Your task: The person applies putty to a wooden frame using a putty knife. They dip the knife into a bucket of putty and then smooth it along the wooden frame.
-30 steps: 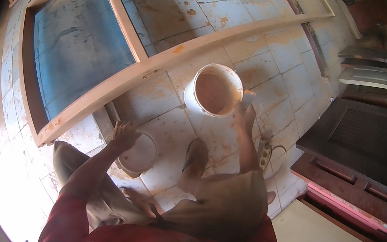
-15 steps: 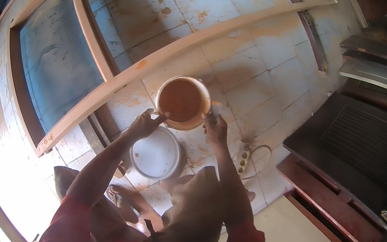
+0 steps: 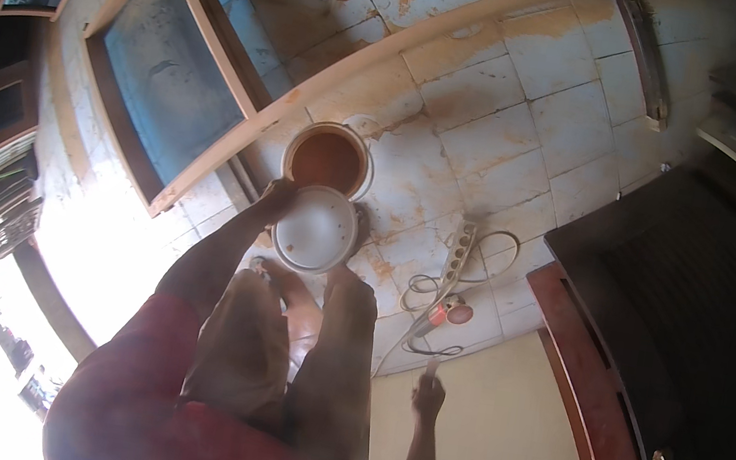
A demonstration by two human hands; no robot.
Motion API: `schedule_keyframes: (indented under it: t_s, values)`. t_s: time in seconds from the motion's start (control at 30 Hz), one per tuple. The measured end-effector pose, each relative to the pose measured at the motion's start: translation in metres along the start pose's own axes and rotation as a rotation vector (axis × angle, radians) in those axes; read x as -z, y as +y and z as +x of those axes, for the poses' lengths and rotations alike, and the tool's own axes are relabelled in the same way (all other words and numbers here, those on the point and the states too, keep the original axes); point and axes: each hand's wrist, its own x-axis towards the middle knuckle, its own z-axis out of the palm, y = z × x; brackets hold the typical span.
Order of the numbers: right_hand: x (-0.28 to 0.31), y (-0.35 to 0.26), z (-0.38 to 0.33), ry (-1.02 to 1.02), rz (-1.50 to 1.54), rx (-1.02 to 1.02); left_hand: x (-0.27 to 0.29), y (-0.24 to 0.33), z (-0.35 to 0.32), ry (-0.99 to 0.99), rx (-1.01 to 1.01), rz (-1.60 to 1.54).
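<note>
A round pail (image 3: 289, 144) holds a reddish-brown substance. My left hand (image 3: 276, 197) is closed at the pail's near left rim, close beside a round white lid (image 3: 316, 230). The lid overlaps or meets the pail's near edge; whether it touches my fingers is hard to see. Off to the right and well away from the pail, my right hand (image 3: 429, 397) is closed, with a small pale tip (image 3: 432, 369) sticking out above the fingers. That tip is blurred, so its kind does not show.
A long wooden frame (image 3: 385, 50) with a bluish panel lies beyond the pail on stained tiles. Right of the pail are a power strip (image 3: 459, 248), coiled cord and a red-and-pink round object (image 3: 459, 314). Dark panels and a reddish-brown wooden piece (image 3: 562, 331) stand at right.
My right hand has left the pail and moved right and back toward my body. The view has shifted, and the lid looks closer to the pail. My left hand stays at the pail's rim.
</note>
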Motion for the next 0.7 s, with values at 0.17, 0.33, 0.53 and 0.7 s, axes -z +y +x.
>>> schedule_keyframes:
  t_s: [0.17,0.33,0.53,0.7]
  values:
    - [0.032,0.095,-0.111,-0.029,0.197,-0.307,0.054,-0.043,-0.095,-0.020,-0.310,0.540]
    - [0.035,-0.026,-0.154,-0.109,0.138,-0.394,0.096,-0.034,-0.164,0.035,-0.088,0.443]
    - [0.073,-0.136,-0.076,-0.134,0.253,-0.036,0.116,0.022,-0.196,0.022,0.128,-0.095]
    - [0.130,-0.267,-0.004,-0.148,0.203,0.116,0.072,0.032,-0.176,0.212,0.422,-1.363]
